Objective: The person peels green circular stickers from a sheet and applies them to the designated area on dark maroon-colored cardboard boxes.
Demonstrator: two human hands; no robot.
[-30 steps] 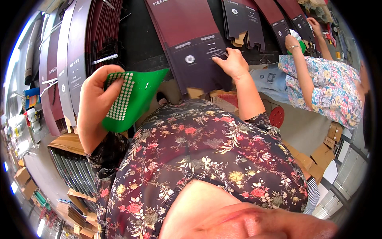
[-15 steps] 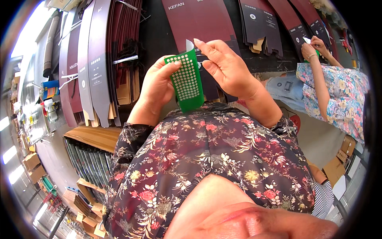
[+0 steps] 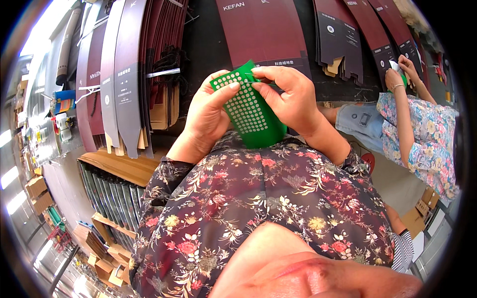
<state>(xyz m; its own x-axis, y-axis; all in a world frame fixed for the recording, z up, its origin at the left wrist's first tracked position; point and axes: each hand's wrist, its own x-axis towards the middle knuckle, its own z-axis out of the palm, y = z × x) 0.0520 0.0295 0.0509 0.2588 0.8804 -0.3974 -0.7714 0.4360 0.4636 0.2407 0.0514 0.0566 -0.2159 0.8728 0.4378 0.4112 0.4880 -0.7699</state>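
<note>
A green sheet of small pale round stickers (image 3: 252,111) is held upright but tilted in front of my chest, its lower right part curling away. My left hand (image 3: 207,115) is closed on its left edge, the thumb lying over the dots near the top. At the upper right corner, my right hand (image 3: 293,99) pinches the sheet's edge between thumb and fingers. What lies right between those fingertips is too small to make out. Just beyond the sheet, a flat maroon and grey printed carton (image 3: 266,32) lies on the black table (image 3: 203,44).
Bundled stacks of flat cartons (image 3: 131,74) lie to the left, with white straps. More flat cartons (image 3: 340,44) lie at the far right. A co-worker in a floral shirt (image 3: 422,131) stands on the right, hands on a green and white piece. A brown cardboard box (image 3: 119,169) stands lower left.
My right hand has come down and closed at the sheet's upper right edge. The sheet and my left hand have shifted right in the picture, and the sheet's raised pale corner no longer shows.
</note>
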